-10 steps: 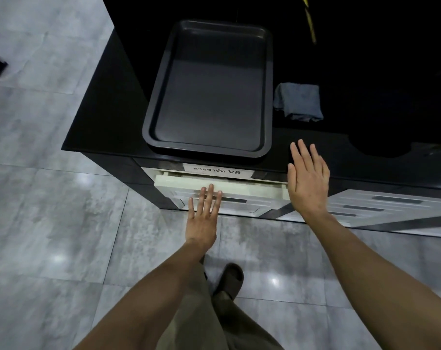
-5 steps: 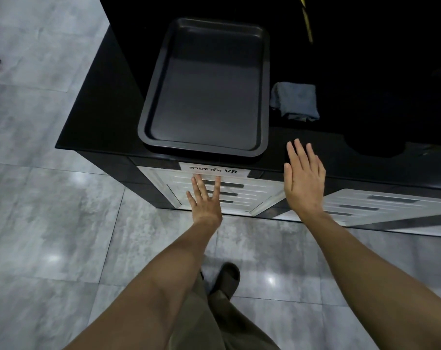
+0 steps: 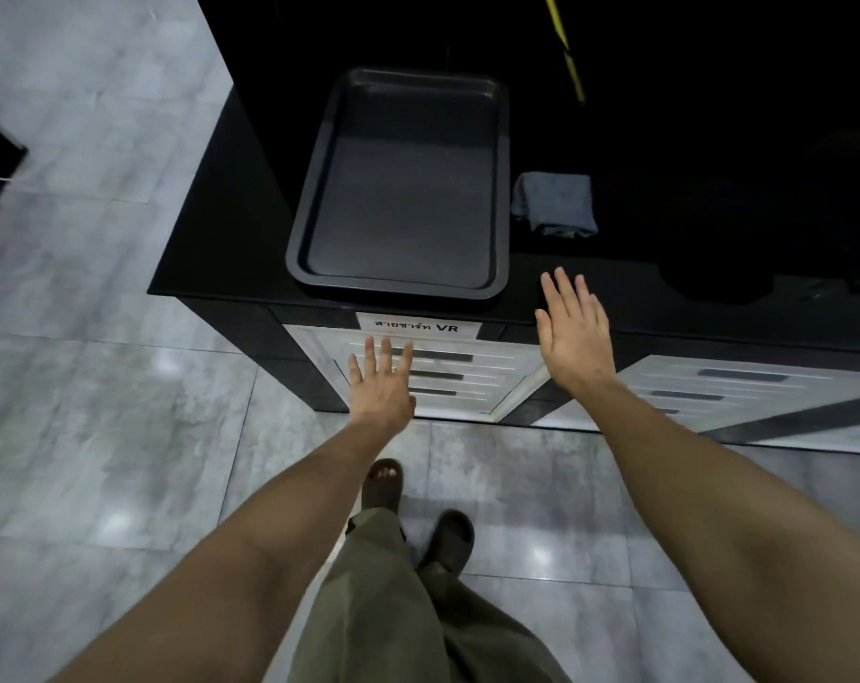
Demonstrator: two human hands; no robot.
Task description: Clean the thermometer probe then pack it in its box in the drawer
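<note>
Left hand (image 3: 381, 386) flat, fingers straight and spread, against the white slatted drawer front (image 3: 462, 372) under the black worktop's (image 3: 211, 268) front edge; nearer of the two. Right hand (image 3: 573, 332) spread wide, empty, above that edge. Drawer long axis along the edge, apparently closed. Thermometer probe and box not visible, presumably inside.

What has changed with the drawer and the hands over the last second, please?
The top drawer under the label, a little way out a second ago, has been pushed shut by the left hand, whose straight fingers now lie against the drawer fronts. The right hand stayed open and raised at the counter edge. The tray and the folded cloth kept their places.
</note>
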